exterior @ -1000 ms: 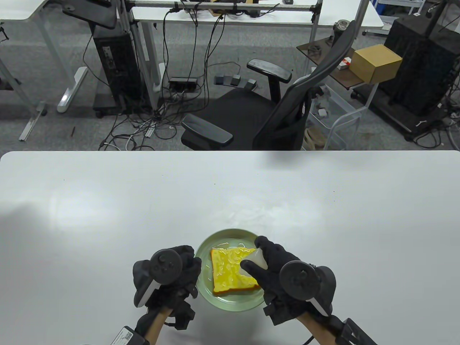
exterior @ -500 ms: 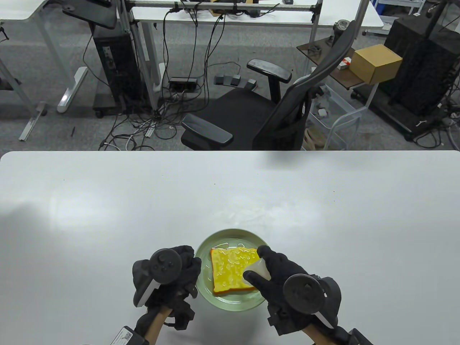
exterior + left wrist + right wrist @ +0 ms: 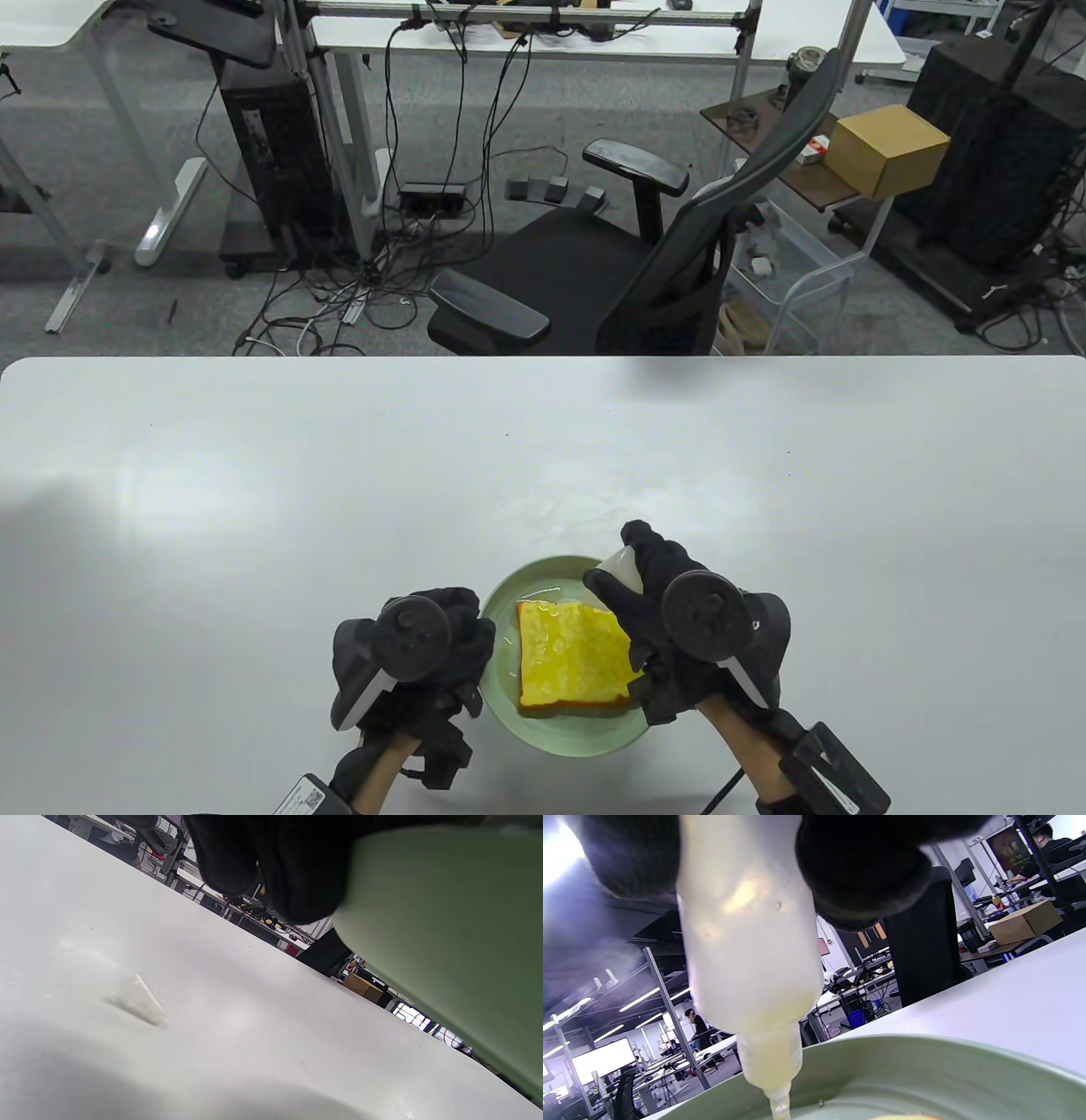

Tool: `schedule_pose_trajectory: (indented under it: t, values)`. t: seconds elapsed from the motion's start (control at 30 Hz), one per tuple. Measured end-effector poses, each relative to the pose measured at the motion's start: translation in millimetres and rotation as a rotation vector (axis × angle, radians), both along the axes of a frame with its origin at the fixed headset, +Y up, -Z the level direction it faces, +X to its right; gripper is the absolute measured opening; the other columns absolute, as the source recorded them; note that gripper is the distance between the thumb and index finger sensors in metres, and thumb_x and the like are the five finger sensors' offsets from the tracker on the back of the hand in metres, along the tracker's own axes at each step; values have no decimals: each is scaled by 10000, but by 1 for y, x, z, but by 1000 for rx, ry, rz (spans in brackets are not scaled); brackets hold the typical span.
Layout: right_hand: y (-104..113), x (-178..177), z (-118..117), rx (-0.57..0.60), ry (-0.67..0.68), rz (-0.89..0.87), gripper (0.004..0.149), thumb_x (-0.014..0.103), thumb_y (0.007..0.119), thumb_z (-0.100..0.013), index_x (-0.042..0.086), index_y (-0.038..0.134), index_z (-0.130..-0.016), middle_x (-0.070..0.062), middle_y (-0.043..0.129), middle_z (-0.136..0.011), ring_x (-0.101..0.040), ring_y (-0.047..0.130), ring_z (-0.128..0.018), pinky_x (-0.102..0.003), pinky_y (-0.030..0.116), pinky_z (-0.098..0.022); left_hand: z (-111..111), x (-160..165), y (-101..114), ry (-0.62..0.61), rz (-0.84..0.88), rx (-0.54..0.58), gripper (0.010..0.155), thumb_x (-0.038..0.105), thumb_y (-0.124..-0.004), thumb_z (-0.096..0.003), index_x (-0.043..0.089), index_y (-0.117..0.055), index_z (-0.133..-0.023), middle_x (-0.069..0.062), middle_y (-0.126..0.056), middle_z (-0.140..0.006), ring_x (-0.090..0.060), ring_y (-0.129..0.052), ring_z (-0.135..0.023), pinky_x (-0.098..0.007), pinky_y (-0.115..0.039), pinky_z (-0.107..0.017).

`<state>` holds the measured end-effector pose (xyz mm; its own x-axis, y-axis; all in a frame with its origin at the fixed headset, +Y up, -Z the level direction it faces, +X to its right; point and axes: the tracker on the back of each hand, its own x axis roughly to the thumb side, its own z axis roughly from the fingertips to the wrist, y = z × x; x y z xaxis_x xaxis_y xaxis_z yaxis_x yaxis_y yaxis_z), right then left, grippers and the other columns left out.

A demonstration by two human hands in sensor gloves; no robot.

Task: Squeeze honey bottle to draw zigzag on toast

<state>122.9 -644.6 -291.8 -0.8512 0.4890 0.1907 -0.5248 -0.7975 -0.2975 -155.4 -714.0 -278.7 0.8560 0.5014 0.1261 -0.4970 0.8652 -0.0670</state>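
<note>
A slice of yellow toast (image 3: 577, 655), glossy with honey, lies on a pale green plate (image 3: 543, 737) near the table's front edge. My right hand (image 3: 632, 586) grips a translucent honey bottle (image 3: 614, 567) over the plate's far right rim, beside the toast's far corner. In the right wrist view the bottle (image 3: 746, 933) points nozzle down just above the plate (image 3: 925, 1065), with my fingers (image 3: 861, 870) around its body. My left hand (image 3: 471, 641) holds the plate's left rim. In the left wrist view its fingers (image 3: 288, 866) rest on the plate's edge (image 3: 445, 921).
The white table (image 3: 254, 509) stretches wide to the left, right and far side. A small translucent item (image 3: 140, 1005) lies on the table in the left wrist view. A black office chair (image 3: 594, 280) stands beyond the far edge.
The plate with the toast has slid a little right and toward me, with my left hand. My right hand has carried the bottle from the toast's near right side to the far right corner.
</note>
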Motion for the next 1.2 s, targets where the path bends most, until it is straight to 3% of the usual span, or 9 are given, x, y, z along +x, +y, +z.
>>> schedule_pose_trajectory:
  t: [0.17,0.7,1.2]
  values:
    - [1,-1,3,5,14,12,710,589,833,-343,154,790,-903,-175,962,-648,-242,984,-296,-302,866,-121,-2,-3,-3,24,13,-7,444,437,-788,-490,60,-968,-642,5,-808,-947,-328,-786,-944,-728,-485,-723]
    - [0,10,56,45,141,51,711,599,824,-348,152,794,-900,-168,967,-640,-233,986,-287,-293,868,-113,-5,-15,-5,68,48,-7,446,436,-791,-488,55,-967,-638,3,-809,-945,-329,-787,-942,-726,-487,-723]
    - [-4,22,10,-19,5,-11,710,590,832,-344,154,790,-903,-175,960,-650,-247,981,-300,-307,864,-124,-3,-7,-5,25,34,-5,446,434,-792,-487,52,-969,-634,7,-812,-943,-325,-790,-942,-728,-486,-722]
